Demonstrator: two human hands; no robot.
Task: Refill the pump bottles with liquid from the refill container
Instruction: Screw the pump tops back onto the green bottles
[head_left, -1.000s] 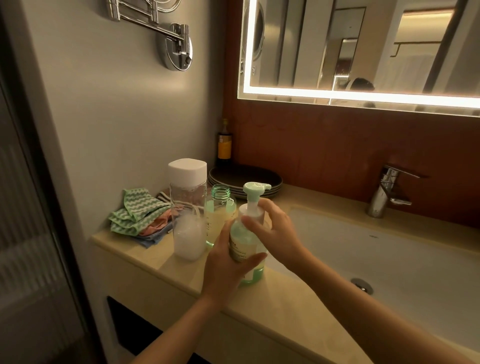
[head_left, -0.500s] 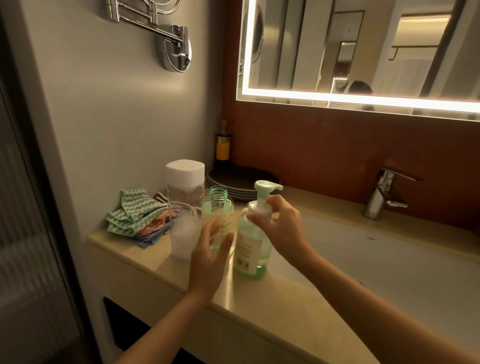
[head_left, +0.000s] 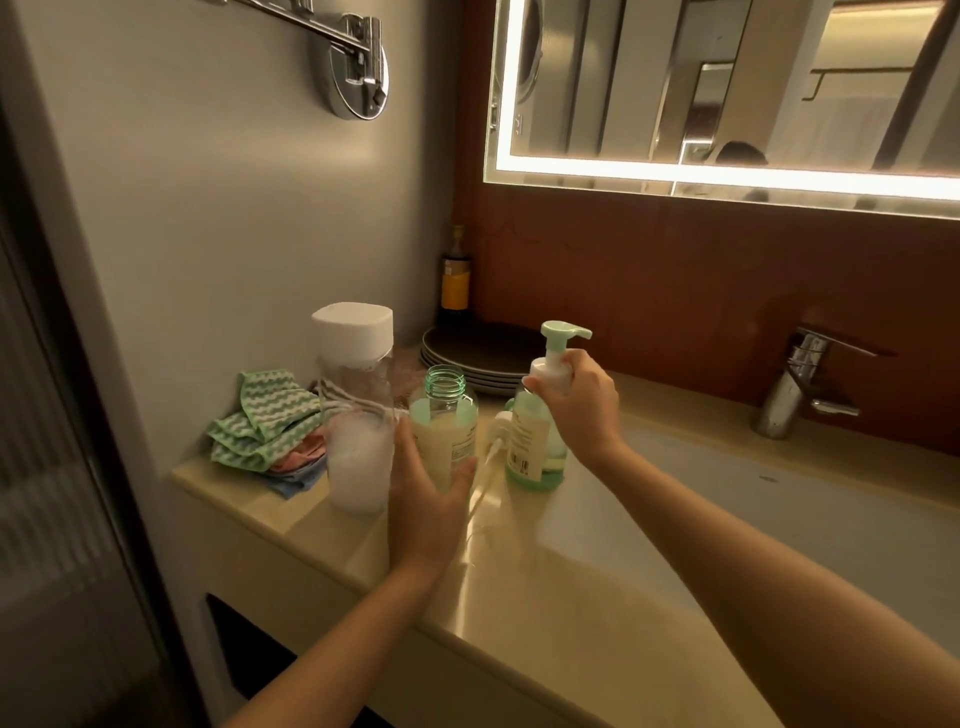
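Standing on the beige counter (head_left: 545, 613) beside the sink (head_left: 779, 499), items as follows.

Pump bottle (head_left: 532, 441): green-tinted, upright, near the sink's left edge, pump head fitted, a low band of green liquid at the bottom. Right hand (head_left: 579, 402) is clenched around its white collar just under the pump head; grip closed on the pump bottle.

Open bottle (head_left: 447, 431): clear with a green threaded neck, no cap, holding pale yellowish liquid, upright just left of the pump bottle. Left hand (head_left: 428, 499) curls around its lower front, thumb on the left side, fingers on the right; whether the grip presses the bottle or only cups it cannot be told.

Loose pump (head_left: 496, 441): white, lying between the two bottles, tube pointing toward the counter's front edge.

Tall container (head_left: 356, 410): clear, white lid, whitish contents in the lower part, just left of the open bottle.

Folded cloths (head_left: 265, 431): green zigzag on top, pink and blue beneath, by the left wall.

Stacked dark plates (head_left: 478, 353) and a dark bottle with a yellow label (head_left: 455, 275) in the back corner.

Chrome tap (head_left: 800, 384) behind the sink, well apart from both hands.
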